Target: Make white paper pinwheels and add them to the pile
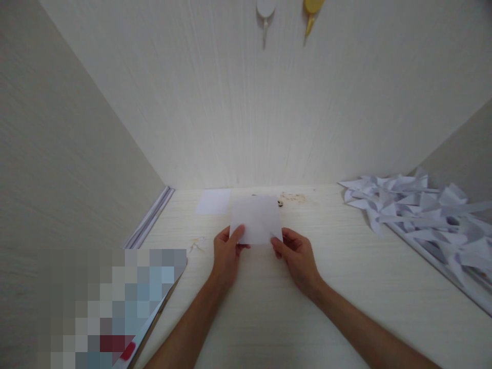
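Observation:
Between my two hands a square sheet of white paper point(257, 218) is held up above the pale tabletop point(265, 307). My left hand point(226, 253) pinches its lower left corner, thumb on top and fingers underneath. At the lower right corner my right hand point(298, 256) has the paper between thumb and fingers in the same way. A second white paper square point(213, 201) lies flat on the table, behind and to the left of my left hand. Just past the held sheet's right edge sits a small dark item point(280, 203), too small to name.
Folded white paper pinwheels point(418, 205) are heaped along the right side, with a long white roll or strip point(434, 266) beneath. Rolled or stacked paper point(149, 218) lines the left wall. Small beige pieces point(292, 197) lie at the back. Two hooks point(265, 10) hang on the wall.

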The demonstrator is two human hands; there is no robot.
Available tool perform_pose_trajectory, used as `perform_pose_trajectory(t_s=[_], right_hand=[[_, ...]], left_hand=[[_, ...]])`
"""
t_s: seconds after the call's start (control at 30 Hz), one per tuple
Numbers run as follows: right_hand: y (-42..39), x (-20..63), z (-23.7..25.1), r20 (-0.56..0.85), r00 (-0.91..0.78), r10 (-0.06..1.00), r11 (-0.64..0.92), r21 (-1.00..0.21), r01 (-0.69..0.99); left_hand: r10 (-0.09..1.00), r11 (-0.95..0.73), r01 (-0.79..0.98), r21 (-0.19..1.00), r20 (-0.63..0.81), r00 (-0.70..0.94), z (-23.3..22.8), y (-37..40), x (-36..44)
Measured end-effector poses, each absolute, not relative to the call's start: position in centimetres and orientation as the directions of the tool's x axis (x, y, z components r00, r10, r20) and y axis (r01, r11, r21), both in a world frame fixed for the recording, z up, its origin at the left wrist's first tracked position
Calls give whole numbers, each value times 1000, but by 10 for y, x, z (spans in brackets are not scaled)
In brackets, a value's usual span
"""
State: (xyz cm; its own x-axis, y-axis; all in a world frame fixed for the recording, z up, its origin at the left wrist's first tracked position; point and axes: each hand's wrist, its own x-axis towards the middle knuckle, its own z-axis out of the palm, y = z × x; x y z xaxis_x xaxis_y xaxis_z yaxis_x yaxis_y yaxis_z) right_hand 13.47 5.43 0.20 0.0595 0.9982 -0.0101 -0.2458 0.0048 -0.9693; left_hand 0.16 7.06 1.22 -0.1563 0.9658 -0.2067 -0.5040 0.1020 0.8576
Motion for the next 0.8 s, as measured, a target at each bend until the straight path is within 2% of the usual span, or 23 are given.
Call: perform_pose_trajectory(t_s=[0.17,0.3,0.37,0.43,0.57,0.63,0.8], right_hand=[[59,138,5,-68,318,946,81,-898,-433],[60,138,8,-96,317,944,76,-868,-491],[58,137,9,-94,252,963,45,-867,-496],[56,135,8,-86,120,989,-21,-888,-459],[52,132,7,-66,-150,986,-106,-956,-273],[51,131,8,-56,-197,979,-99,-972,-214],[49,131,10,-23,-243,970,-74,-976,-204]], left_hand=[[981,136,-314,940,-173,-91,8,68,3],[980,188,-211,959,-196,-20,8,63,4],[981,193,-238,952,-192,27,9,61,4],[985,171,-312,935,-163,53,10,61,5],[981,193,-453,870,-158,115,13,59,8],[975,218,-479,851,-168,145,14,59,9],[959,262,-512,818,-161,234,14,59,9]])
